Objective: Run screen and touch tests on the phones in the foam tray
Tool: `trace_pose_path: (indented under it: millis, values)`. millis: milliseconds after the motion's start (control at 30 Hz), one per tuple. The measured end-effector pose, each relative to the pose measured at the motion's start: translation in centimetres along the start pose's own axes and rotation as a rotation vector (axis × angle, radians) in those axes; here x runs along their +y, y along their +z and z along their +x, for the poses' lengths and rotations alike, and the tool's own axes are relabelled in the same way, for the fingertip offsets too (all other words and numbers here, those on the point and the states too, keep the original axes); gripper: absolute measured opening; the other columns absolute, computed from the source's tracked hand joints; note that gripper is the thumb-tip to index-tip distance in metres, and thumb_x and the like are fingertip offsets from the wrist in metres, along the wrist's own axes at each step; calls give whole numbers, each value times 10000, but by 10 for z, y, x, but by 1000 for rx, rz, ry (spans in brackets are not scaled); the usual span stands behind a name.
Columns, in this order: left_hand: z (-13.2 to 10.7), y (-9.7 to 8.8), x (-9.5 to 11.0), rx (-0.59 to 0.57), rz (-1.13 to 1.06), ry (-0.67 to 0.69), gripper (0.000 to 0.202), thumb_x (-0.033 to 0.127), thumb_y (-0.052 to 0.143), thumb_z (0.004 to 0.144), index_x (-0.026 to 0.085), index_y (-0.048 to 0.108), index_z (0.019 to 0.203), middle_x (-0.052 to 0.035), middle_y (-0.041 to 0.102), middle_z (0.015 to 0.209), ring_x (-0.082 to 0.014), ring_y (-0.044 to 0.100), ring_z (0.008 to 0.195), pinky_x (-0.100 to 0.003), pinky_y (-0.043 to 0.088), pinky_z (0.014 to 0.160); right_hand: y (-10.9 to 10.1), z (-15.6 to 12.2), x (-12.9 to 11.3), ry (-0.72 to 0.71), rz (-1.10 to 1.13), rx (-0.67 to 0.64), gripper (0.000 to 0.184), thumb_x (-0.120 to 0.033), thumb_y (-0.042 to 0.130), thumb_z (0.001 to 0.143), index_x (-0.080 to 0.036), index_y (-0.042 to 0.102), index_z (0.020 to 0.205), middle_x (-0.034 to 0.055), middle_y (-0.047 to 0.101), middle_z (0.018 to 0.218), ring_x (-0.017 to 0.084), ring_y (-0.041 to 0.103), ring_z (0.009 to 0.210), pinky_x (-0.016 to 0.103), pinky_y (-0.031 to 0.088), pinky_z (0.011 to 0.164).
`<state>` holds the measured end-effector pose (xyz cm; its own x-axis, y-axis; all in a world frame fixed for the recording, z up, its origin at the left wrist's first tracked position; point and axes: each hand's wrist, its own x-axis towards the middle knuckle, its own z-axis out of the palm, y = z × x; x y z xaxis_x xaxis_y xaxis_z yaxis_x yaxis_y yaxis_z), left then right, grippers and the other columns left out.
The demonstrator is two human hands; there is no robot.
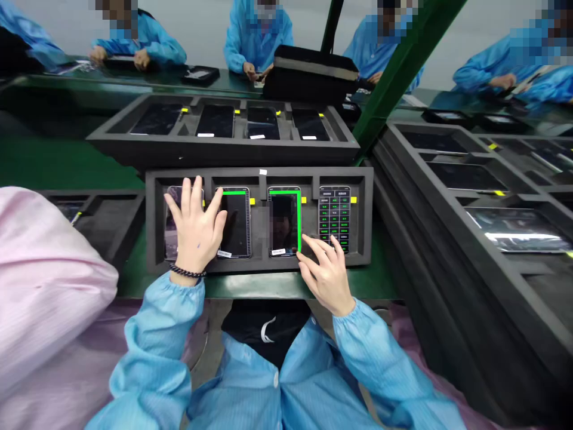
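Grey foam is forming the tray (154, 227) that is sitting on the green worktop (67, 164) right in front of the person, its matte, soft-looking block cut into four upright rectangular pockets. Each pocket is holding a glossy, round-cornered phone lying face up.

The left hand (194, 230) is lying flat over the first phone (171, 239), its fingers (197, 191) spread wide and the thumb reaching toward the edge of the second phone (236, 224). The right hand (329, 272) is hovering low with its fingers slightly apart and curled, one fingertip (308, 242) touching the lower right corner of the third phone (283, 221), the others resting near the bottom of the fourth phone (334, 212).

Judging by the screens, the work is looking partly done. The second phone is showing a green bar along its top only, the third is showing green along its top and right side, the fourth is displaying a grid of small green entries, and the first is staying dim under the palm.

Small yellow tabs (252, 202) are sticking out beside the pockets, and white labels (278, 252) are sitting at the phones' lower edges. A second foam tray (224, 149) of dark-screened phones is waiting just behind.
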<state>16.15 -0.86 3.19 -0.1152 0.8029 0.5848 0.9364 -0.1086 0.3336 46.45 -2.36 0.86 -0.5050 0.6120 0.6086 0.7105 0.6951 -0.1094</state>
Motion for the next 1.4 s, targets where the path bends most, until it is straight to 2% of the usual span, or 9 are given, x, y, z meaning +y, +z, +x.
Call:
trace_pose_path:
  millis: [167,400,500,600,700,800,900,1267,1400]
  values:
    - [-10,0,2,-2,63,39,481,426,396,1037,200,581,1419,-161,268,1674,-343,119,1591,-682,-37,1251,2,-5,6,21,33,68,241,-214,534,983,-238,756,1073,79,663,1381,251,614,1216,534,406,1175]
    - [-68,-14,14,-64,111,57,434,368,436,1031,182,590,1392,-183,350,1635,-354,178,1577,-703,45,1249,7,-19,13,63,79,159,268,-181,522,974,-230,762,1081,107,667,1337,268,613,1187,539,453,1124]
    - [-79,-18,14,-49,119,59,381,336,433,1031,194,668,1295,-168,405,1610,-350,213,1570,-687,61,1258,9,-20,14,66,99,181,270,-173,522,971,-231,761,1083,106,669,1325,271,614,1174,539,453,1118]
    - [-65,-18,10,-10,108,31,416,339,410,1037,202,643,1353,-170,351,1639,-343,189,1578,-669,52,1262,11,-18,14,68,99,182,281,-166,522,966,-247,760,1091,93,667,1328,268,611,1177,531,456,1116]
    - [-34,-9,4,-11,83,-6,492,391,384,1042,214,535,1476,-161,262,1678,-340,131,1590,-671,17,1257,11,-17,13,68,82,178,267,-162,526,964,-227,762,1070,104,667,1325,274,609,1177,531,458,1113]
    - [-8,1,0,-20,65,-34,523,438,356,1045,204,532,1479,-160,239,1685,-344,111,1592,-672,-9,1254,12,-17,13,65,67,177,254,-166,521,977,-207,759,1058,121,667,1319,277,606,1177,535,458,1108]
    - [-4,4,0,-13,81,-40,535,453,337,1048,180,564,1448,-170,269,1673,-345,118,1590,-669,-14,1256,12,-17,13,62,67,186,249,-166,518,985,-192,758,1048,130,669,1310,278,603,1186,534,458,1109]
    - [-94,-11,12,-31,174,92,399,295,449,1037,139,635,1354,-220,394,1601,-358,197,1573,-698,84,1247,13,-18,14,60,82,190,246,-165,515,984,-207,748,1047,115,666,1317,272,609,1184,537,462,1109]
    - [-112,-19,14,-24,150,69,335,238,457,1029,149,712,1227,-197,495,1533,-347,243,1561,-690,85,1253,13,-18,14,66,82,191,247,-166,514,981,-220,745,1047,104,669,1314,266,614,1177,536,464,1110]
